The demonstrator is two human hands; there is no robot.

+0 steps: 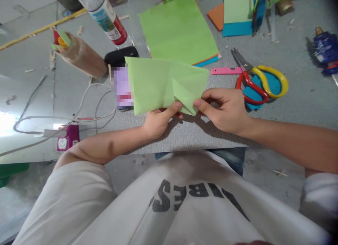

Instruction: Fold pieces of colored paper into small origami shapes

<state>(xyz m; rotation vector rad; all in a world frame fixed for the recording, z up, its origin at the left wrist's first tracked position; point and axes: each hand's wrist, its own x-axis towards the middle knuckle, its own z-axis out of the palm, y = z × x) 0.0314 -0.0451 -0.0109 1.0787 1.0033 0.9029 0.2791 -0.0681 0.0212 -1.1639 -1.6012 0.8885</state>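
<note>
A light green sheet of paper [153, 83], partly folded with a pointed flap near its lower right, is held up above the table's near edge. My left hand [161, 120] grips its bottom edge, thumb on top beside the flap and fingers mostly beneath. At the lower right corner, my right hand [224, 109] pinches the paper between thumb and fingers. To the right of that hand lie scissors [253, 77] with red and yellow handles, partly over blue paper pieces [255, 100]. A pink-handled cutter [226, 71] rests by the blades.
Beyond are green sheets [176, 30], a plastic bottle [109, 21], a brown cylinder [81, 54] and a black case [121, 55]. A phone [123, 86] sits left of the held paper. White cables [87, 93] run to a purple box [69, 137]. A blue glue gun [326, 49] lies far right.
</note>
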